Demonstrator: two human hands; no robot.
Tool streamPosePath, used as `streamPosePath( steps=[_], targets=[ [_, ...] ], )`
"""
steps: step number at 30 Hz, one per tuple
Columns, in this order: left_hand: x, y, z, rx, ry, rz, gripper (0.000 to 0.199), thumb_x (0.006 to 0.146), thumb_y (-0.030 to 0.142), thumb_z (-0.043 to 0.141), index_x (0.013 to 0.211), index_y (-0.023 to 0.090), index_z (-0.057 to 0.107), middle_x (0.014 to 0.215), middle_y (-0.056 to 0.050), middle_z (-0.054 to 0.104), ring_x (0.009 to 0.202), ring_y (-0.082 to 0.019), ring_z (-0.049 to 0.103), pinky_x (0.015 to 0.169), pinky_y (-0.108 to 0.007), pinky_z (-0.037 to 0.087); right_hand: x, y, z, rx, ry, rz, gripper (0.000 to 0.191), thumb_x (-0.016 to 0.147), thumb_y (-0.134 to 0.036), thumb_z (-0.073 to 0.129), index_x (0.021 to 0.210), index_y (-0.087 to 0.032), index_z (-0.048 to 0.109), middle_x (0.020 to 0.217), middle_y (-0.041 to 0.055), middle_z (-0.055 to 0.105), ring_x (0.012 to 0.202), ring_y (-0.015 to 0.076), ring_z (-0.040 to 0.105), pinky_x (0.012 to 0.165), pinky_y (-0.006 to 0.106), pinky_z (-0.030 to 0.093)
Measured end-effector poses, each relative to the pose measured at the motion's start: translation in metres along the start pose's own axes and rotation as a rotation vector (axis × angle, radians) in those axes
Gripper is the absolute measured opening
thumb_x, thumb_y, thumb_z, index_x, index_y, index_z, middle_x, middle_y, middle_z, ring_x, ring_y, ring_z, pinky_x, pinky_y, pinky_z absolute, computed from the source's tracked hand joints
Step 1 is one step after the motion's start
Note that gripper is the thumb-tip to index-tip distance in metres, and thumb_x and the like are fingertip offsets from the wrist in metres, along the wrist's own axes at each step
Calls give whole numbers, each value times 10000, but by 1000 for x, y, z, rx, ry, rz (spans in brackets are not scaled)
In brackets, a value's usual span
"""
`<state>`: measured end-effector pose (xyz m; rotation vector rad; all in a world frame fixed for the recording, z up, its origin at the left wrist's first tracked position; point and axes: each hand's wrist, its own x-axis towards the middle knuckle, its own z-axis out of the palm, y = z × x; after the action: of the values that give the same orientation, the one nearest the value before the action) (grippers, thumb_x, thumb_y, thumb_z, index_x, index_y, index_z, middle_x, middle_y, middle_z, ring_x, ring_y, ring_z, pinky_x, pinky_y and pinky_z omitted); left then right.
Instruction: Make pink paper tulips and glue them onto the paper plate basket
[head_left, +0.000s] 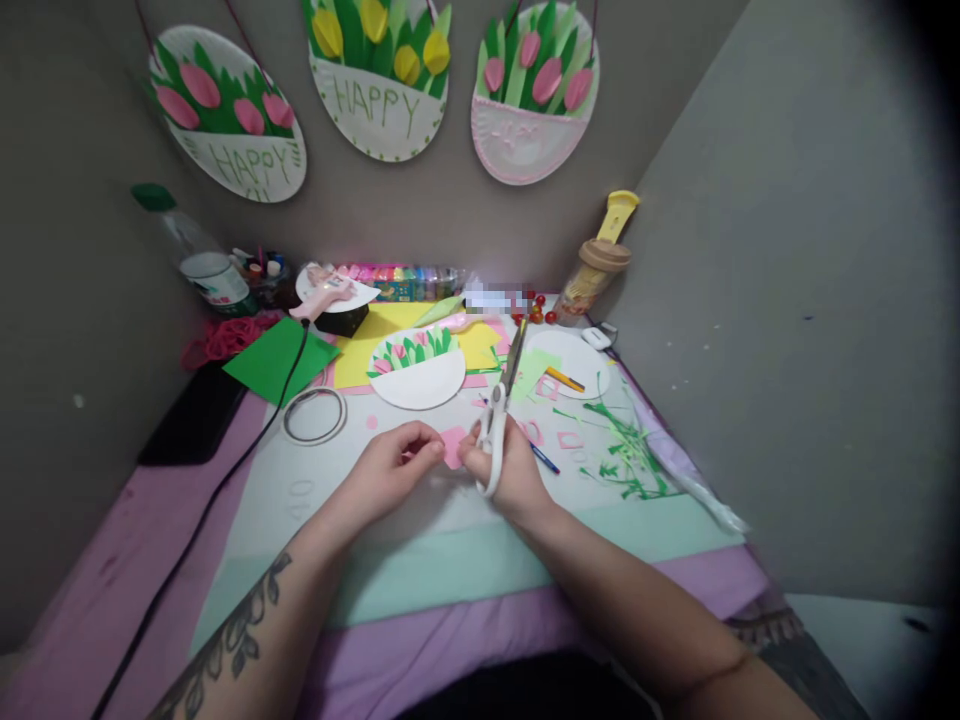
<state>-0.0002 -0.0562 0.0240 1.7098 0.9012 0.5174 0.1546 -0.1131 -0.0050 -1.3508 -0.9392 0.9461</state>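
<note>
Pink pc (453, 447) sits btwn the fingertips, just above the bench (180, 520). L hand (405, 455) is nearly closed, thumb + index at the pc's L edge; R hand (517, 470) pinches its R side and also has the scissors (496, 430), handles against the fingers, blades pointing up/away. Main risk, prob.: R hand does 2 jobs at once, so a loose grip could let the scissors tip and nick the pc or a finger. Pc is small + thin, so uneven pull from the two sides could crease or tear it; exact L contact is partly hidden, can't tell how firm. If dropped, it could get mixed up w/ the pink offcuts (570, 440) b/c same colour. Blade tips are up near the plain plate (592, 385) and tulip plate (421, 388), so a careless swing could knock either or catch a paper leaf. Blue pen (545, 459) lies just beyond R hand, could roll if bumped. Green scraps (630, 455) lie to the R, loose, could cling to the R forearm on a wide sweep. Cable (225, 480) runs down the L side from the pink gun (330, 297), prob. a glue gun; L arm catching it could drag the gun off its perch. If it's hot (can't tell), that could mean a burn or glue on the yellow sheet (352, 350).
</note>
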Motion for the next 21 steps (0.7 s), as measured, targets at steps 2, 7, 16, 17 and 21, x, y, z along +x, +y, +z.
streamPosePath(
  steps=[2,7,16,17,21],
  targets=[
    [0,2,3,5,-31,-55,266,798,406,538,755,155,616,675,1,590,597,-113,492,535,-209,376,0,0,1,-16,41,4,255,610,-212,642,771,-205,445,622,-69,502,536,99,463,521,228,386],
    [-1,6,4,-26,53,-129,257,762,391,549,660,160,595,561,32,509,524,-98,427,480,-196,318,0,2,2,-38,41,31,245,646,-243,647,776,-209,443,625,-59,512,539,109,490,525,237,408],
    [-1,4,5,-54,130,-145,242,751,363,563,648,157,639,575,15,584,512,-104,474,483,-200,342,-1,8,2,5,-29,-1,236,660,-236,665,792,-203,471,673,-50,541,572,105,509,549,232,422],
    [-1,3,5,-63,134,-138,241,758,364,562,675,155,648,596,10,595,527,-107,487,491,-200,354,-2,9,3,11,-29,0,241,659,-223,663,797,-205,466,674,-55,539,569,101,509,546,228,420],
    [0,1,6,-182,242,-127,252,787,390,549,842,158,630,704,-2,614,569,-105,511,516,-198,393,-3,8,5,30,13,9,265,669,-233,665,808,-216,440,663,-64,540,560,99,514,540,226,422]
  ],
)
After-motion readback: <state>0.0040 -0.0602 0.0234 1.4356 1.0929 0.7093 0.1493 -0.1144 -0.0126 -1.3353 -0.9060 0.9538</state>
